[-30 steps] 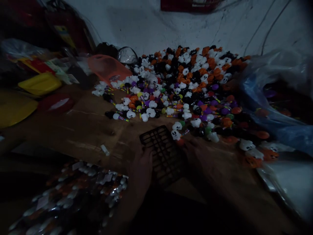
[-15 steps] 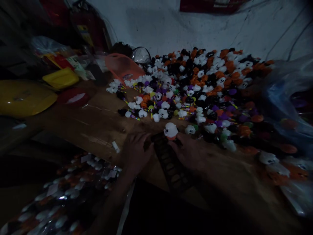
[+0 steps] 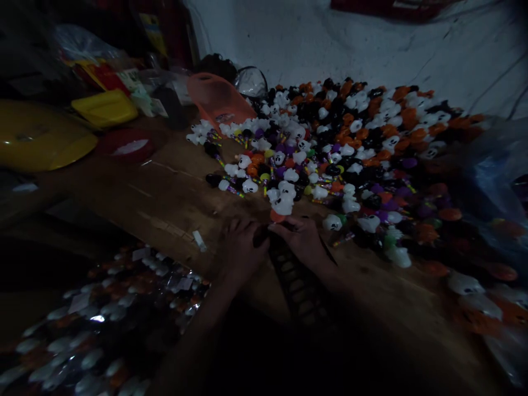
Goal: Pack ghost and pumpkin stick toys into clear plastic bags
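Note:
In the dim light, a white ghost-shaped toy [image 3: 282, 205] with an orange base stands at the far end of a black rack [image 3: 296, 283] with rows of holes. The fingers of my right hand [image 3: 304, 245] are closed at the toy's orange base, thumb and forefinger pinching low on it. My left hand [image 3: 243, 250] lies at the rack's far left corner, its fingers bent and closed around a dark part there that looks like the rack's edge. Part of the rack is hidden under my right hand and forearm.
A wide heap of white, orange, black and purple Halloween toys [image 3: 350, 137] covers the wooden table's [image 3: 165, 190] back. An orange scoop [image 3: 220, 102], a red dish [image 3: 126, 146] and yellow containers [image 3: 105, 108] stand left. Bagged toys [image 3: 107, 313] lie lower left; clear plastic [image 3: 490, 170] is at right.
My view has shifted slightly. My right hand has moved forward and inward, now pinching at the ghost toy's base. The toy's orange base has turned toward me. My left hand stays by the rack's corner.

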Motion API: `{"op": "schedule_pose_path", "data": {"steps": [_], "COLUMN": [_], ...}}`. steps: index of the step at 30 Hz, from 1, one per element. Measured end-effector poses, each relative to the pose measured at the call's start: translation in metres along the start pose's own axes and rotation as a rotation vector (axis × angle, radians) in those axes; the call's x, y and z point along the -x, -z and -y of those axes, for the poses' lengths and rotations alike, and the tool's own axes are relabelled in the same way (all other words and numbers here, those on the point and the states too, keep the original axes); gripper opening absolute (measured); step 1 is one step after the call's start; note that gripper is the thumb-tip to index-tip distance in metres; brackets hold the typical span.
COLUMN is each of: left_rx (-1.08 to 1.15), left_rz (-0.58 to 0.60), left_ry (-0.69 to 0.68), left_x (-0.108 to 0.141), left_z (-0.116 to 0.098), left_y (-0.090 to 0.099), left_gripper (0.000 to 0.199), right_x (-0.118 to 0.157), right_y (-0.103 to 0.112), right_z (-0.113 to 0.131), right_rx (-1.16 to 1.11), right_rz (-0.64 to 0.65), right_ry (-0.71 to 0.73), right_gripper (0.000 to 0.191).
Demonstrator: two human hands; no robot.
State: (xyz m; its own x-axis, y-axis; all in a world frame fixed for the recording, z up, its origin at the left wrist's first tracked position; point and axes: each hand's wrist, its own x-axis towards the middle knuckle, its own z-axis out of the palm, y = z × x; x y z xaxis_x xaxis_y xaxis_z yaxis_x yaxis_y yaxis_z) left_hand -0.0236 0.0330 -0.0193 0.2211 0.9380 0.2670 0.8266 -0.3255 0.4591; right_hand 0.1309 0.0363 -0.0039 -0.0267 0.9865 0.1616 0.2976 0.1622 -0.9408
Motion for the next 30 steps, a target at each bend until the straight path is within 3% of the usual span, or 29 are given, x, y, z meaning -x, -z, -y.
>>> {"op": "schedule_pose_path", "data": {"steps": [2, 6, 13, 20, 26, 30], "left_rx": [-0.009, -0.003, 0.037, 0.134, 0.178, 0.170], "left_rz": [0.009, 0.004, -0.027, -0.060, -0.080, -0.084], "left_ry": [0.010, 0.036, 0.115, 0.197, 0.224, 0.221], "left_x": [0.000, 0.000, -0.002, -0.001, 0.002, 0.006], "left_z": [-0.001, -0.001, -0.003, -0.004, -0.009, -0.014], "left_y": [0.000, -0.002, -0.006, -0.010, -0.008, -0.010], "left_gripper": [0.019, 0.018, 0.011, 0.016, 0.009, 0.017], "right_x": [0.000, 0.003, 0.005, 0.008, 0.007, 0.008], "right_y": [-0.002, -0.001, 0.000, -0.004, -0.005, -0.005], "right_z": [-0.003, -0.008, -0.012, -0.013, -0.014, -0.016], "right_rx": [-0.034, 0.112, 0.343, 0.345, 0.365, 0.388], "right_rz": [0.012, -0.010, 0.004, -0.001, 0.010, 0.016], "right_ry": [0.001, 0.054, 0.317, 0.319, 0.344, 0.314], "right_gripper": [0.017, 0.021, 0.018, 0.016, 0.016, 0.017]}}
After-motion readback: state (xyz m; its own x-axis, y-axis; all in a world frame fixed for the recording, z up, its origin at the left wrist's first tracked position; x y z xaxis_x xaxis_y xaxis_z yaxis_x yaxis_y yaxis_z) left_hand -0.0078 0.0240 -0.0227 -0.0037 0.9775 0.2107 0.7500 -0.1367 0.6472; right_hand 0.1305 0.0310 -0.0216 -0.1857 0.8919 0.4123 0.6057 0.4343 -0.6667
